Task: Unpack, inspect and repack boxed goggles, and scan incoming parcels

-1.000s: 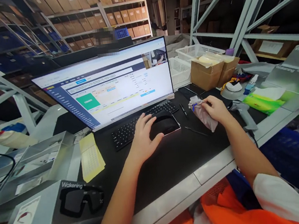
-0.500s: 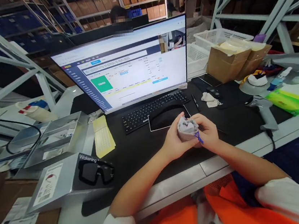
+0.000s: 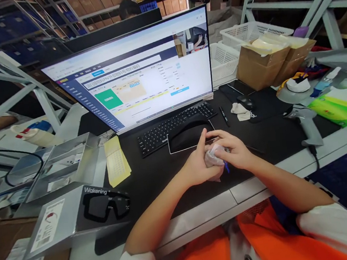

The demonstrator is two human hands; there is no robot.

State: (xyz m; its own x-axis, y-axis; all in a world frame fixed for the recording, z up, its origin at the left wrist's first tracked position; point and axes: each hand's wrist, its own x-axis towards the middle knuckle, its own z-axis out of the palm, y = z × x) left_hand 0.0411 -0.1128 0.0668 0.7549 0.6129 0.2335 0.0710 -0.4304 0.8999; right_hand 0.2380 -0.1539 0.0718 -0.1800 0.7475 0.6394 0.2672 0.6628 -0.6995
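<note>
Between my hands, above the black desk mat, is a small light-grey cloth pouch (image 3: 212, 157) with a blue drawstring that pokes out below my right fingers. My left hand (image 3: 198, 164) cups the pouch from the left, its index finger raised. From the right, my right hand (image 3: 234, 150) presses its thumb and fingers over the top of the pouch. What the pouch contains is hidden. Just beyond my hands lies a black curved case (image 3: 190, 135) with a white edge, in front of the keyboard (image 3: 173, 128).
A monitor (image 3: 141, 75) stands behind the keyboard. Left are yellow label sheets (image 3: 117, 162), a silver box (image 3: 73, 218) with sunglasses pictured on it, and grey trays (image 3: 82, 162). Right are a mouse (image 3: 246, 103), a barcode scanner (image 3: 305, 124), a cardboard box (image 3: 257, 69) and white baskets (image 3: 228, 34).
The pouch's open, crumpled top faced up between my hands; now my right fingers and thumb have closed over it. My left index finger has lifted. The camera view has shifted slightly.
</note>
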